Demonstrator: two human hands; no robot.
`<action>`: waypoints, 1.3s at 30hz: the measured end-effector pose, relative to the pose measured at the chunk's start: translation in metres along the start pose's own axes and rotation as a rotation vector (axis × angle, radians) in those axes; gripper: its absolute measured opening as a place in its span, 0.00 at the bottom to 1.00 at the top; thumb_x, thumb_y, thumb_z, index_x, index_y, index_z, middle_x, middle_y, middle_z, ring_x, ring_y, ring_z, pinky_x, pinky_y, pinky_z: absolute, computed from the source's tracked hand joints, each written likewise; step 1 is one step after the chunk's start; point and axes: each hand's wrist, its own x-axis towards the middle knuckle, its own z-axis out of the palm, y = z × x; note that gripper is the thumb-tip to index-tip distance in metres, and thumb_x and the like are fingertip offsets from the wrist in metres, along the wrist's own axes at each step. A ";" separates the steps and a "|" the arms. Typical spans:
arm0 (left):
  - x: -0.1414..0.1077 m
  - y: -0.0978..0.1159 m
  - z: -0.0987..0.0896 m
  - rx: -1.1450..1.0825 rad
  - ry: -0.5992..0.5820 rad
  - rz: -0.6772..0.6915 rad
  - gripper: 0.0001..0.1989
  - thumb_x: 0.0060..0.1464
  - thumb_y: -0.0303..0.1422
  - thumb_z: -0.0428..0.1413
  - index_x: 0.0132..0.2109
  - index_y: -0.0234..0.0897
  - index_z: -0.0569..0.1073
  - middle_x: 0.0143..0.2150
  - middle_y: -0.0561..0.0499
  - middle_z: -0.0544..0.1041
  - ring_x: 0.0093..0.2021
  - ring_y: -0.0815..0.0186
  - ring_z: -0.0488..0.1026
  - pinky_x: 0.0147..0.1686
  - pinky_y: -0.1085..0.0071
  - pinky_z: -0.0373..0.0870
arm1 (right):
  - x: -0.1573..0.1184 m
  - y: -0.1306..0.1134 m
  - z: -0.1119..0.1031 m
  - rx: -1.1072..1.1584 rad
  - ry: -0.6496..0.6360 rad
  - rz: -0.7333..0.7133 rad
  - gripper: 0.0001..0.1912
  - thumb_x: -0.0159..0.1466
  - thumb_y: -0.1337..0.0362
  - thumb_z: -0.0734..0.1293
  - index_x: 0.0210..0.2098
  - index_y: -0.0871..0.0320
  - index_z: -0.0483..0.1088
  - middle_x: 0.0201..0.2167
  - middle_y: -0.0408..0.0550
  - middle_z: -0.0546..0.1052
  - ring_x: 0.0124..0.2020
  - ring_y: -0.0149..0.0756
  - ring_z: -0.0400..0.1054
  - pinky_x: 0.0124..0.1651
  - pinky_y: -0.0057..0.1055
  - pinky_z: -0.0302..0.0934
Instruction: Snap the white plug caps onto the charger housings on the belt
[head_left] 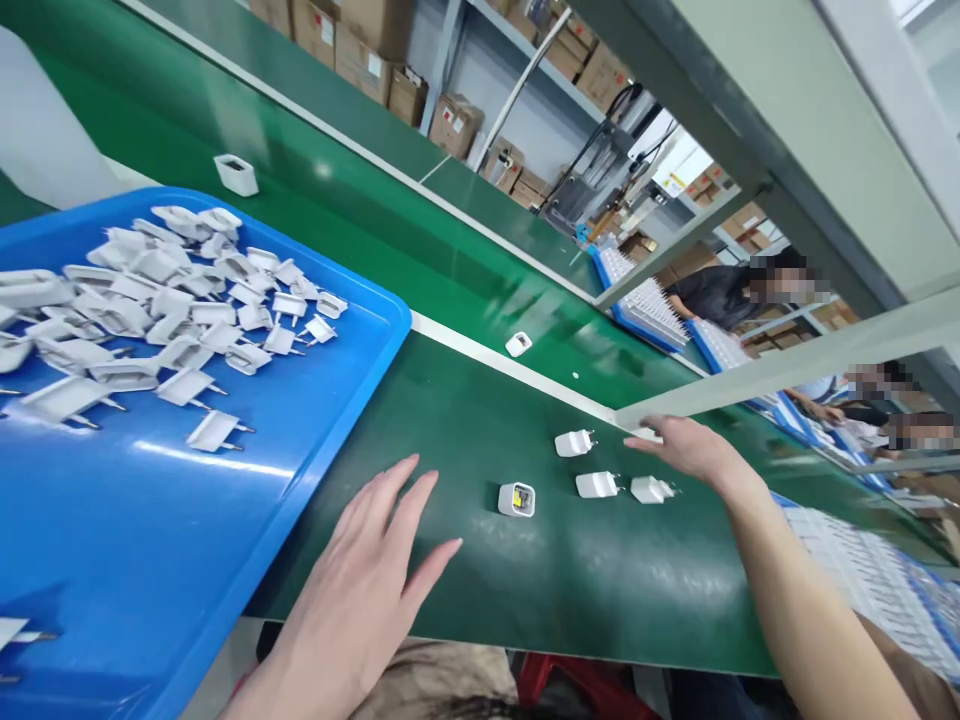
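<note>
My left hand [367,570] hovers by the right side of a blue tray [382,330], fingers spread and holding nothing. To the right of its fingertips, a white charger housing [504,500] lies on the green worktable with its open end showing yellow and dark parts inside. Three white plug chargers with two pins, an upper one [573,444], a lower one [596,486] and a right one [646,490], lie farther right. My right hand [686,446] is just above the right charger, fingers stretched out, with nothing visible in it. Many white pin caps [187,325] are heaped in the tray.
Beyond a white rail [487,356] runs a green conveyor belt [360,250] carrying a far housing [237,176] and a nearer one [518,344]. A pale metal post [750,370] slants across the right. Filled trays [862,570] stand at right; co-workers [720,295] sit beyond.
</note>
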 end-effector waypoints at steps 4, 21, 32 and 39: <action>-0.008 -0.005 -0.031 0.076 0.060 0.067 0.24 0.67 0.48 0.49 0.64 0.43 0.66 0.65 0.45 0.72 0.60 0.54 0.74 0.54 0.56 0.77 | 0.040 -0.045 -0.021 0.105 0.148 -0.084 0.26 0.73 0.49 0.58 0.62 0.59 0.66 0.48 0.56 0.77 0.49 0.47 0.74 0.52 0.40 0.67; -0.069 -0.109 -0.162 0.460 -0.382 -0.388 0.16 0.68 0.37 0.49 0.58 0.46 0.74 0.56 0.46 0.75 0.50 0.56 0.76 0.47 0.60 0.76 | 0.086 -0.133 0.001 0.607 0.288 -1.041 0.34 0.60 0.26 0.61 0.40 0.48 0.78 0.37 0.60 0.75 0.21 0.34 0.69 0.20 0.36 0.61; -0.033 -0.032 -0.106 -0.051 0.226 -0.324 0.10 0.59 0.45 0.60 0.48 0.56 0.75 0.48 0.55 0.80 0.44 0.54 0.80 0.42 0.52 0.81 | 0.008 -0.122 -0.020 0.505 0.328 -0.846 0.29 0.71 0.44 0.60 0.64 0.54 0.63 0.57 0.57 0.72 0.53 0.49 0.72 0.50 0.46 0.72; 0.041 0.065 0.009 -1.253 -0.041 -0.552 0.18 0.55 0.37 0.65 0.50 0.42 0.70 0.44 0.49 0.79 0.44 0.64 0.81 0.42 0.69 0.84 | -0.080 -0.128 -0.006 0.585 0.497 -1.073 0.18 0.73 0.57 0.64 0.61 0.50 0.67 0.55 0.52 0.72 0.48 0.37 0.74 0.45 0.31 0.74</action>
